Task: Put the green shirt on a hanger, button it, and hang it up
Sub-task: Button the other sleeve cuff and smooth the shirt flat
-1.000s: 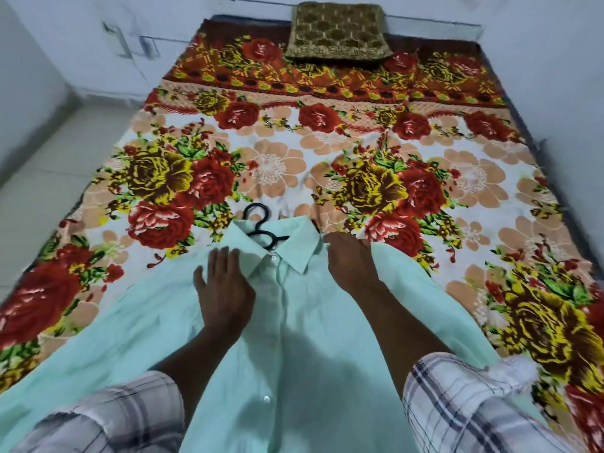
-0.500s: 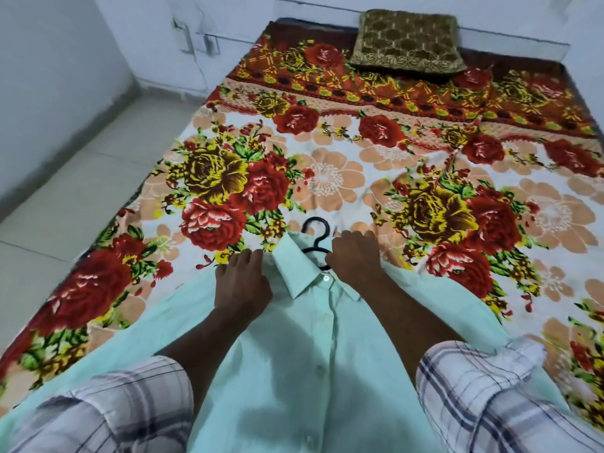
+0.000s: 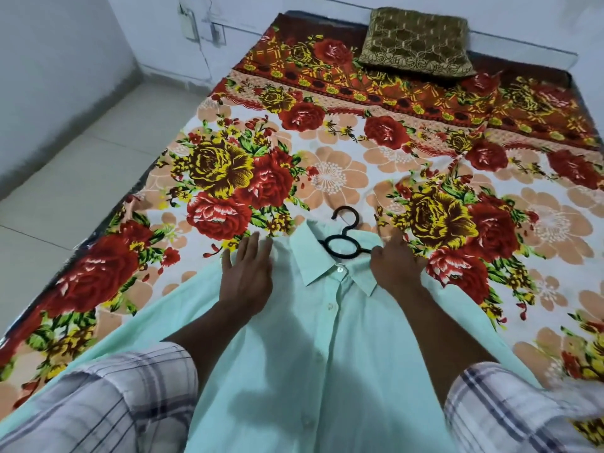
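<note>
The pale green shirt point(image 3: 313, 348) lies front up on the bed, buttoned down its placket, collar pointing away from me. A black hanger point(image 3: 343, 238) sits inside it, with only its hook and ring showing above the collar. My left hand point(image 3: 246, 276) rests flat on the shirt's left shoulder, fingers spread. On the right shoulder beside the collar, my right hand point(image 3: 397, 266) presses with fingers curled down onto the cloth; whether it pinches the fabric is hidden.
The bed point(image 3: 327, 178) carries a floral sheet in red, yellow and peach. A brown patterned pillow point(image 3: 416, 40) lies at its far end against the wall. Tiled floor point(image 3: 85, 178) runs along the bed's left side.
Both hands slid up the shirt toward the collar and now sit on its shoulders. The view swung left, showing more floor.
</note>
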